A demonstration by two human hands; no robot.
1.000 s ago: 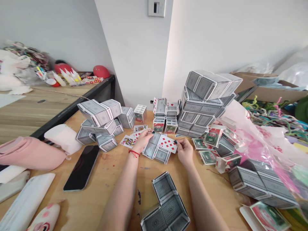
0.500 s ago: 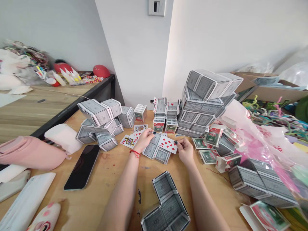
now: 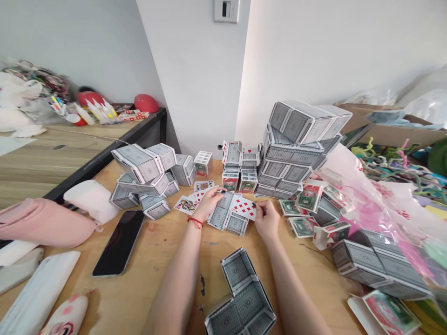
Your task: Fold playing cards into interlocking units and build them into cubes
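Observation:
My left hand (image 3: 208, 207), a red string round its wrist, pinches the upper edge of a grey-backed folded playing-card piece (image 3: 221, 213). My right hand (image 3: 267, 220) grips the right end of a playing card with red diamonds (image 3: 243, 207), which lies tilted against that piece. Below them another grey-backed card piece (image 3: 237, 224) touches the piece at its right. Loose face-up cards (image 3: 186, 204), one of them a queen, lie beside my left hand on the table. Nearer me is an L-shaped block of joined grey card boxes (image 3: 244, 298).
Stacked card blocks stand at the back right (image 3: 289, 153) and left (image 3: 143, 163). A black phone (image 3: 118, 243) lies left of my arm. Card packs (image 3: 303, 227) and a pink plastic bag (image 3: 380, 204) are on the right.
The diamonds card and my right hand have shifted slightly left, toward the grey-backed piece. My left hand keeps about the same place and pinch.

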